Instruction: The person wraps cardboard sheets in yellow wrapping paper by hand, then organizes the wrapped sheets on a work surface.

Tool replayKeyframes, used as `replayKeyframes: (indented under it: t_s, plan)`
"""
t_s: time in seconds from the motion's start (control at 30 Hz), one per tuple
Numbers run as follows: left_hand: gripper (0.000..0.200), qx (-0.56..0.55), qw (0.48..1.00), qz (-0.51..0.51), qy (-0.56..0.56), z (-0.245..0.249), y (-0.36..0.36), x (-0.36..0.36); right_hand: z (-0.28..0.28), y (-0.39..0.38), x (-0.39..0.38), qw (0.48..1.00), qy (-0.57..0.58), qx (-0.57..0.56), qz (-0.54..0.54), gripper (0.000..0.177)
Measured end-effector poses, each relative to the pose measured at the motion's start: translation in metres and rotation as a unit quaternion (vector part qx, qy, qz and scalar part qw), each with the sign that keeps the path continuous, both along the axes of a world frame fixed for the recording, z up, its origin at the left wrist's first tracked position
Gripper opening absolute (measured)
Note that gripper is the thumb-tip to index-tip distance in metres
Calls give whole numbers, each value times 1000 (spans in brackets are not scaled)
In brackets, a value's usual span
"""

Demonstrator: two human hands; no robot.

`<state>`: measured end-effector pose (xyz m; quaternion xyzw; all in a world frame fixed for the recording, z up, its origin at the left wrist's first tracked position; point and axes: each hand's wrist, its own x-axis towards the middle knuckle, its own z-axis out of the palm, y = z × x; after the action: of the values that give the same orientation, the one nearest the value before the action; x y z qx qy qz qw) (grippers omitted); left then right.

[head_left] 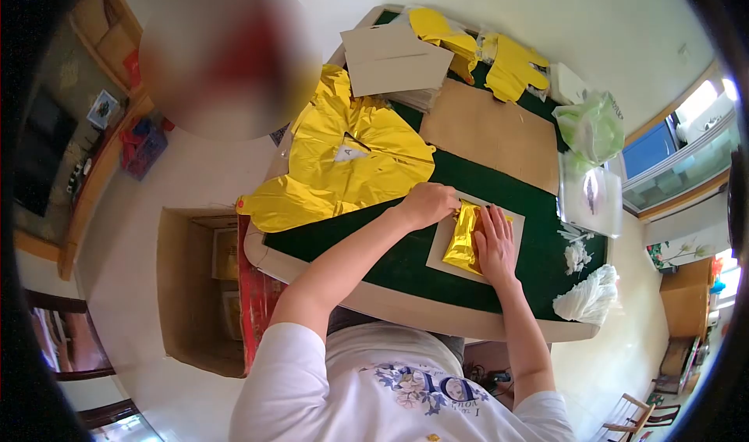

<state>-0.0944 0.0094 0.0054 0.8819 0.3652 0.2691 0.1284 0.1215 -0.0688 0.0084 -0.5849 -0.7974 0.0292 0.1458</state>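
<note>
A folded gold foil piece (463, 237) lies on a light cardboard sheet (446, 259) on the green table top. My right hand (496, 243) rests flat on the foil's right part, its fingers stretched out and pointing away from me. At the foil's upper left corner is my left hand (430, 205), its fingers closed in a pinch; what is between the fingertips is too small to make out. Left of my hands a large gold foil balloon (347, 169) lies spread out, with a small white card marked A (351, 152) on it.
Behind are a brown cardboard sheet (491, 130), a grey board (394, 58) and more gold foil (515, 66). A green-white plastic bag (591, 127), a clear packet (593, 200) and white strings (588, 295) lie right. An open cardboard box (183, 286) stands left of the table.
</note>
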Motion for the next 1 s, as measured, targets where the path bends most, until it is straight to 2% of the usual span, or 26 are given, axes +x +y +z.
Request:
replayKeyframes:
  t_s: [0.17,0.47,0.67,0.87,0.97,1.0]
  plan:
    - [13,19,991,-42,125,10,-3,-11,-2,1,1,1000,-5,-1,-1,49]
    - [12,106,974,-111,165,8,12,-1,1,0,1,1000,-2,-7,-2,50]
    - [12,27,980,-122,157,20,10,-11,3,-1,0,1000,-2,-13,-3,51]
    - [12,49,978,-119,164,13,10,-5,7,-2,-2,999,-18,-26,-10,52]
    - [11,56,986,-104,120,4,9,-2,6,-1,-2,999,-13,-27,-11,52]
    - [12,17,993,-86,74,0,9,0,4,-1,-1,999,-19,-22,-13,52]
